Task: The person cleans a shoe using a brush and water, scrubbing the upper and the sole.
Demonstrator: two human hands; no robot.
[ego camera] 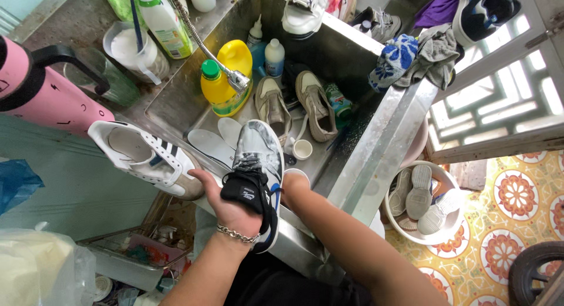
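My left hand [226,203] wraps shut round the heel and black tongue of a grey sneaker [255,165], holding it toe-out over the near rim of the steel sink [376,147] so drips fall inside. My right hand [292,185] sits behind the shoe — its grip is hidden. A white sneaker [144,156] rests left on the rim

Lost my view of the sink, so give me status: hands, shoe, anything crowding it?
Left hand grips grey shoe's black heel. Right hand behind shoe, grip unclear. White sneaker on sink edge, touching left hand. Insoles lie beneath.
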